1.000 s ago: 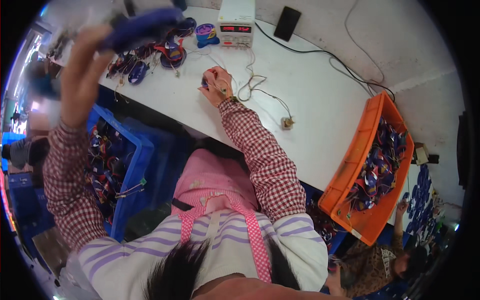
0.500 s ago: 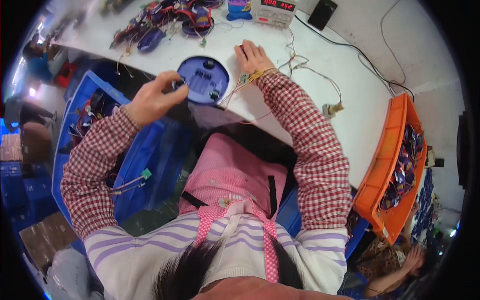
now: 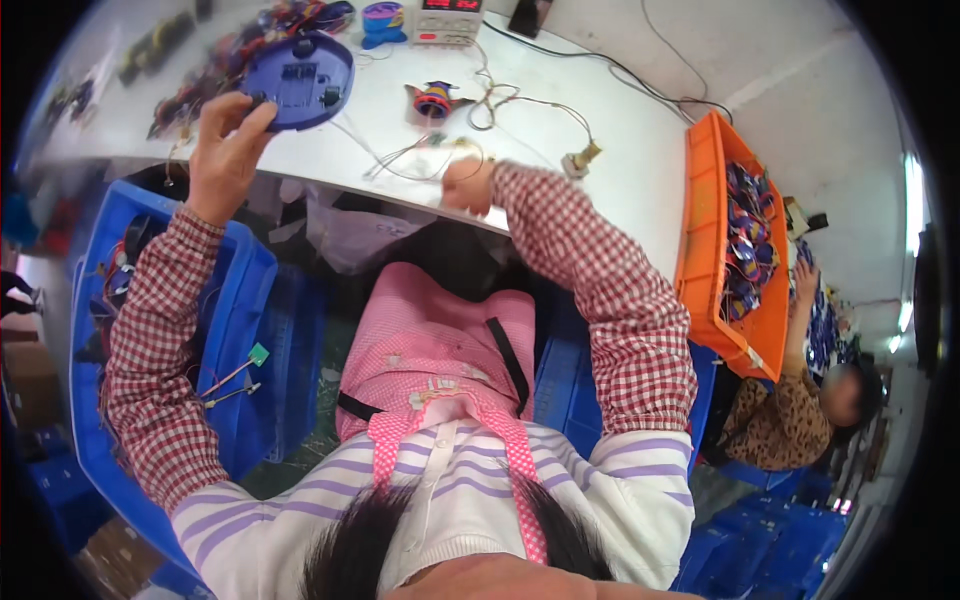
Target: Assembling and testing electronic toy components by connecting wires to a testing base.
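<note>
My left hand (image 3: 226,150) is raised at the table's left, pinching the lower-left rim of a round blue plastic housing (image 3: 298,92). Its hollow side, with black fittings inside, faces me. My right hand (image 3: 466,186) is at the table's front edge, fingers curled and blurred; whatever is in them is hidden. Thin wires (image 3: 405,158) loop on the white table just beside it. Farther back lies a small red, blue and yellow part (image 3: 433,100) with dark side pieces, apart from both hands.
A power supply (image 3: 447,22) and a blue-purple container (image 3: 383,24) stand at the back. Wired parts (image 3: 215,75) are heaped at the back left. An orange crate (image 3: 700,230) of wired parts stands right, a blue bin (image 3: 235,290) left. Another person (image 3: 790,420) is at the far right.
My left hand has carried the blue housing left and farther back. My right hand has drawn back toward the table's front edge, uncovering the small coloured part. The whole view has also shifted.
</note>
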`<state>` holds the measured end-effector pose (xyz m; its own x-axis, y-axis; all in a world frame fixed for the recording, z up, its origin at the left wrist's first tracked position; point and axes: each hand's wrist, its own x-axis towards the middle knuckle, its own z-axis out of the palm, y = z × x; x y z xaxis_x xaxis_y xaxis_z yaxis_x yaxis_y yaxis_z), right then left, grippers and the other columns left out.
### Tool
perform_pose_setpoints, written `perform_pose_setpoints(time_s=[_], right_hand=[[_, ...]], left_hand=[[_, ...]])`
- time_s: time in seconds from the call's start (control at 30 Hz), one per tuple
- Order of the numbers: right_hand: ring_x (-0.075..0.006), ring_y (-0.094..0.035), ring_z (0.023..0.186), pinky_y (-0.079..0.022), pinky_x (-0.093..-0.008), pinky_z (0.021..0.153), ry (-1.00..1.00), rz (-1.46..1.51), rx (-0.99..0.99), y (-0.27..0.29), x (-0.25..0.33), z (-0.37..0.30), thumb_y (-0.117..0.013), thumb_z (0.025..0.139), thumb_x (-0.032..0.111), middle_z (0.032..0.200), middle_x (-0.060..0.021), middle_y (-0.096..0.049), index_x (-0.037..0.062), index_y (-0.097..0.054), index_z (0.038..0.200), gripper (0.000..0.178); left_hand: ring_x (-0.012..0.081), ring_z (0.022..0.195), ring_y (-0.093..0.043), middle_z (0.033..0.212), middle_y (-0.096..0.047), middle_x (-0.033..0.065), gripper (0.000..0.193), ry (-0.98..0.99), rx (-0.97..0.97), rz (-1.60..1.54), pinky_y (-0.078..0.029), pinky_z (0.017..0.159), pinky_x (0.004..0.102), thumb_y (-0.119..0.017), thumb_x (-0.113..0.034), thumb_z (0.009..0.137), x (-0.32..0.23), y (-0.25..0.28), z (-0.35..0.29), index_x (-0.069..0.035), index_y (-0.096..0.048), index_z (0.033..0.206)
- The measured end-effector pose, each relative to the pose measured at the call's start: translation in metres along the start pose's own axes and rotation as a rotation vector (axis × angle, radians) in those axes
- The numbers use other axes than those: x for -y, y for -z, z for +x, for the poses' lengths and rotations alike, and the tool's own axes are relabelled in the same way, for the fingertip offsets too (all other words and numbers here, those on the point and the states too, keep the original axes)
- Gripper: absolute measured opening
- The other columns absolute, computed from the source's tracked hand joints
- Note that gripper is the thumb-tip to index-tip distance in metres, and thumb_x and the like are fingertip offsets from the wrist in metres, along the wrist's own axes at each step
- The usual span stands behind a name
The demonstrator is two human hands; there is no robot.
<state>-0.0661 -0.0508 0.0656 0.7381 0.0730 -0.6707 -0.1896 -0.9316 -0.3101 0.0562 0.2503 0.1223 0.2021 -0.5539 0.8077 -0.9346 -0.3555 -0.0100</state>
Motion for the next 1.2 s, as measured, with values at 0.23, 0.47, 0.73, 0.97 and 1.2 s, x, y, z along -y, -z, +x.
perform_pose_setpoints(time_s=[0.23,0.47,0.73,0.97,1.2], right_hand=[[-0.0216,-0.061,0.067,-0.050,-0.0323,0.067,0.310,-0.071,-0.148,-0.088,-0.035,-0.101,-0.061,0.083,0.027,0.077,-0.0098,-0.067,0.0049,-0.069,0.085,0.024],[-0.0215,-0.058,0.071,-0.048,-0.0294,0.066,-0.105,0.807,-1.276,-0.074,-0.137,-0.117,-0.069,0.080,0.028,0.074,-0.0077,-0.059,-0.0012,-0.059,0.104,0.039],[-0.0137,-0.055,0.071,-0.046,-0.0222,0.060,-0.149,0.527,-1.393,-0.027,-0.182,-0.049,-0.074,0.077,0.026,0.082,-0.0077,-0.058,-0.0010,-0.056,0.103,0.042],[-0.0124,-0.055,0.058,-0.046,-0.0221,0.051,-0.043,0.979,-1.122,0.000,-0.190,-0.067,-0.072,0.080,0.024,0.077,-0.0097,-0.061,-0.0011,-0.055,0.100,0.036],[-0.0107,-0.054,0.052,-0.048,-0.0222,0.047,0.096,1.439,-0.993,0.012,-0.130,-0.067,-0.069,0.083,0.019,0.069,-0.0073,-0.059,0.0004,-0.053,0.092,0.026]], left_hand=[[0.0174,0.083,-0.058,0.107,-0.052,0.0078,0.033,-0.200,-0.007,-0.281,-0.051,0.069,0.0241,-0.066,-0.001,0.075,-0.077,-0.081,0.030,-0.009,-0.065,0.107],[0.0197,0.085,-0.058,0.109,-0.050,0.0098,0.030,-0.222,0.236,-0.428,-0.051,0.069,0.0253,-0.064,-0.006,0.077,-0.146,-0.189,0.017,-0.012,-0.059,0.106],[0.0205,0.087,-0.057,0.115,-0.046,0.0124,0.044,-0.042,0.442,-0.501,-0.051,0.071,0.0252,-0.070,-0.006,0.074,-0.163,-0.241,0.020,-0.011,-0.058,0.116],[0.0231,0.087,-0.059,0.109,-0.051,0.0152,0.034,0.287,0.466,-0.603,-0.050,0.072,0.0304,-0.060,-0.017,0.085,-0.161,-0.232,0.043,-0.004,-0.055,0.115],[0.0312,0.068,-0.063,0.076,-0.066,0.0160,0.038,0.553,0.748,-0.440,-0.049,0.062,0.0377,-0.054,-0.032,0.087,-0.150,-0.273,0.060,0.001,-0.057,0.107]])
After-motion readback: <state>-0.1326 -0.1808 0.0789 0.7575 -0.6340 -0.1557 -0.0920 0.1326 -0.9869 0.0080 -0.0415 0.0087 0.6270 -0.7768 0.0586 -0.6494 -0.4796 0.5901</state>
